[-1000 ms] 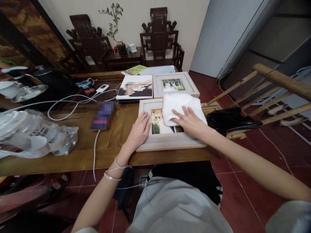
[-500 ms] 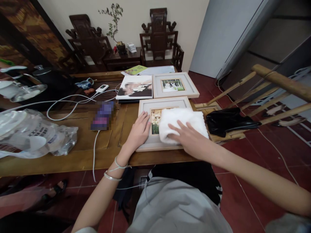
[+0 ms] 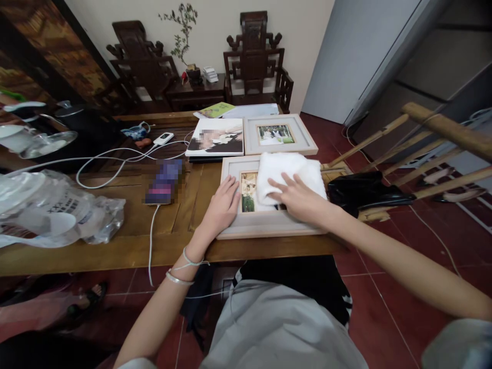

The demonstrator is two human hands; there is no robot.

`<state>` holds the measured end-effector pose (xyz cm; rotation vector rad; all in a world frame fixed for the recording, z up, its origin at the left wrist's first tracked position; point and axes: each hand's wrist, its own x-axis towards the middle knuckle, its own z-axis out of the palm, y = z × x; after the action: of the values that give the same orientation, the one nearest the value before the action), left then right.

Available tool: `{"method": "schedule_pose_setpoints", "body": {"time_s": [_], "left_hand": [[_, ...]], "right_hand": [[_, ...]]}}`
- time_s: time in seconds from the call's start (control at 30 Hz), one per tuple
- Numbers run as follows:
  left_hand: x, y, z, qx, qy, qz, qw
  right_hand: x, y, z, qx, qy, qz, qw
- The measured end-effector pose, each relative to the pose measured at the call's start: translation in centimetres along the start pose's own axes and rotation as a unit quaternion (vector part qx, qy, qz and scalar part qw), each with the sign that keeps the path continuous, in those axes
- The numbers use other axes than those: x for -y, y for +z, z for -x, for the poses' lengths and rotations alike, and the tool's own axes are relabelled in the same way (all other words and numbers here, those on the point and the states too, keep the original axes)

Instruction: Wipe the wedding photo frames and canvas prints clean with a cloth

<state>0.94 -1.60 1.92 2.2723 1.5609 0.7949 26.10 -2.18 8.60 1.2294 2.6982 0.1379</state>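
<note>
Two rectangular pale-wood picture frames: near frame on brown wooden table under both hands, far frame just beyond. One thick white fuzzy cloth on near frame under right hand, fingers spread; can't tell if they pinch it. Left hand flat, not clenched, on near frame's left edge. Cloth and right hand hide most of the photo. Left of left hand: one phone, screen pixelated. Far frame and one white-edged photo-cover book crowd the space beyond the hands.
</note>
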Motion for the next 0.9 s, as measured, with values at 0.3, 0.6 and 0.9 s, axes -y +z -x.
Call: {"method": "schedule_pose_setpoints", "body": {"time_s": [0.3,0.6,0.9], "left_hand": [[0.0,0.2,-0.1,-0.009,0.002,0.005,1.000],[-0.1,0.0,0.1,-0.033,-0.002,0.092,0.995],[0.4,-0.1,0.1,-0.103,0.060,0.162,0.980]], "right_hand": [[5.4,-3.4,7.9,0.051,-0.119,-0.128,0.983],[1.3,0.8,-3.5,-0.042,-0.020,-0.045,0.998],[4.3,-2.0,-8.7,-0.041,-0.046,-0.010,0.998]]}}
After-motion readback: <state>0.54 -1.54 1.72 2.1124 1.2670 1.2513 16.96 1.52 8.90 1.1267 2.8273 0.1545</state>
